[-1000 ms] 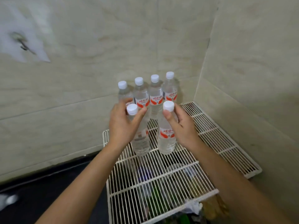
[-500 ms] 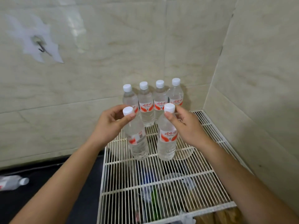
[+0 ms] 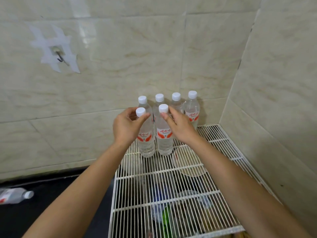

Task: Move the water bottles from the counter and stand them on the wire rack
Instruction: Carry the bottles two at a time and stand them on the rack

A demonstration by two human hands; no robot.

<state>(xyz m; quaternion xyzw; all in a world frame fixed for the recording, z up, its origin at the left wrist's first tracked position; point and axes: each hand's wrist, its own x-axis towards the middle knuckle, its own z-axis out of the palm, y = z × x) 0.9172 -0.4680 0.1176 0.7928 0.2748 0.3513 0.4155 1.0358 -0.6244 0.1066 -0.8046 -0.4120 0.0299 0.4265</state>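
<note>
left hand: the left hand (image 3: 126,128) grasps the left front bottle (image 3: 145,141), fingers and thumb curled round its neck just under the white cap.
right hand: the right hand (image 3: 180,129) pinches the neck of the right front bottle (image 3: 164,141) between thumb and fingers.
task things: both front bottles stand upright and side by side on the wire rack (image 3: 154,176), just in front of the back row of bottles (image 3: 176,103), which stands against the tiled wall (image 3: 120,48). one more bottle (image 3: 13,195) lies on its side on the dark tabletop (image 3: 51,203), well apart to the left.
risk, lean: the bases sit on thin wires with gaps, so a bottle let go off-square is likely to rock or tilt.
risk, knock-on: the bottles stand very close, and a nudge as the hands let go could topple a front bottle into the back row.
risk, grip: holding at the neck gives little control of the base.
risk, rack: how the rack is supported cannot be told, and more weight may shift it.
around: a wall hook (image 3: 59,56) sits on a pale patch. through the wires show a round clear lid (image 3: 188,167) and blurred clutter (image 3: 166,213).
in the way: the back row and the corner walls close off the far and right sides, so further bottles probably go in the front row to the right.
</note>
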